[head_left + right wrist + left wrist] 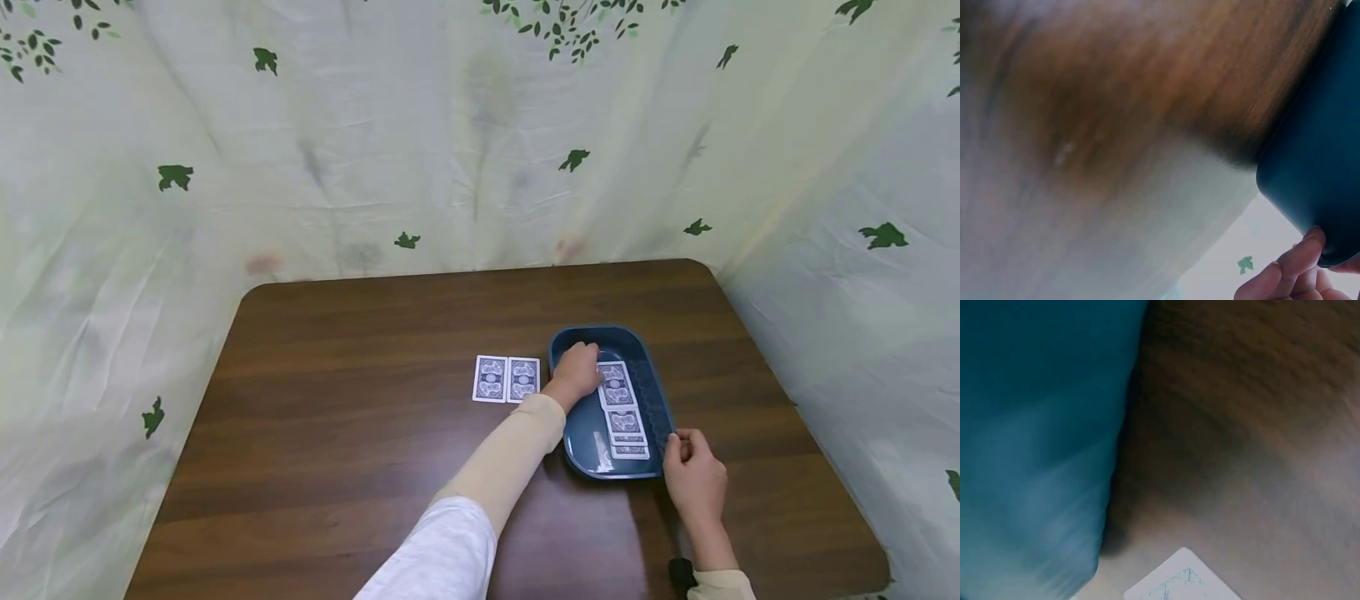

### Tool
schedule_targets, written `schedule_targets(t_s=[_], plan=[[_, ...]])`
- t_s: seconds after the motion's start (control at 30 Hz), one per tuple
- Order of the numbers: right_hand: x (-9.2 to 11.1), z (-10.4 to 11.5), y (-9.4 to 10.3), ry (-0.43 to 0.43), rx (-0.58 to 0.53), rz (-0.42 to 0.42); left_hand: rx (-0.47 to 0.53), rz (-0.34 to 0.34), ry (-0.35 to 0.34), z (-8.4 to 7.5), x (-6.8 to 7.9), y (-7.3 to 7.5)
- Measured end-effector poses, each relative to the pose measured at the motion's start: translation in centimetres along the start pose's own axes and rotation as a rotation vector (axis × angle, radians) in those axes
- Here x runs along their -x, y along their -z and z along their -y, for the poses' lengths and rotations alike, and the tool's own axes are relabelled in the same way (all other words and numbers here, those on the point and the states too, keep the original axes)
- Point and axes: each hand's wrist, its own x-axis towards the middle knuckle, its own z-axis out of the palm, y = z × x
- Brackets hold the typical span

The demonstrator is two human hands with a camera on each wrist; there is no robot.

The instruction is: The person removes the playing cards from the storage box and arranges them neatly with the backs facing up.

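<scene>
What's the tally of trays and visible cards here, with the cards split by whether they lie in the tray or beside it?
Tray: 1
Cards in tray: 3 showing; any beneath are hidden
Cards beside tray: 2
Total: 6 visible

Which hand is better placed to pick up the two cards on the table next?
Probably the left hand: it is nearer the two playing cards, left of the blue tray; the right hand pinches the tray's right edge.
</scene>
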Motion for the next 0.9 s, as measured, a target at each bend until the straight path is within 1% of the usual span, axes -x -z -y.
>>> schedule_targets(t_s=[0.13, 0.2, 0.33, 0.43, 0.57, 0.63, 0.8, 0.9], plan=[[0.1, -0.1, -0.4, 0.003, 0.0, 0.011, 0.017, 0.022, 0.061, 0.2, -0.1, -0.5], [0.1, -0.1, -0.5, 0.009, -0.002, 0.012, 0.008, 0.03, 0.085, 0.3, -0.1, -0.7], [0.0, -0.2, -0.4, 0.012, 0.003, 0.0, -0.036, 0.046, 0.093, 0.1, -0.4, -0.8], [-0.1, -0.3, -0.2, 0.014, 0.014, 0.0, -0.046, 0.056, 0.114, -0.2, -0.8, -0.9], [-0.2, -0.4, 0.0, 0.019, 0.025, 0.013, -0.03, 0.062, 0.157, -0.4, -1.1, -1.2], [-0.2, -0.4, 0.0, 0.019, 0.026, 0.015, -0.019, 0.059, 0.164, -0.2, -1.3, -1.3], [-0.1, -0.3, 0.0, 0.015, 0.025, 0.016, 0.065, 0.032, 0.156, -0.1, -1.1, -1.1], [-0.1, -0.3, 0.0, 0.01, 0.027, 0.015, 0.168, -0.016, 0.142, -0.2, -0.7, -0.7]])
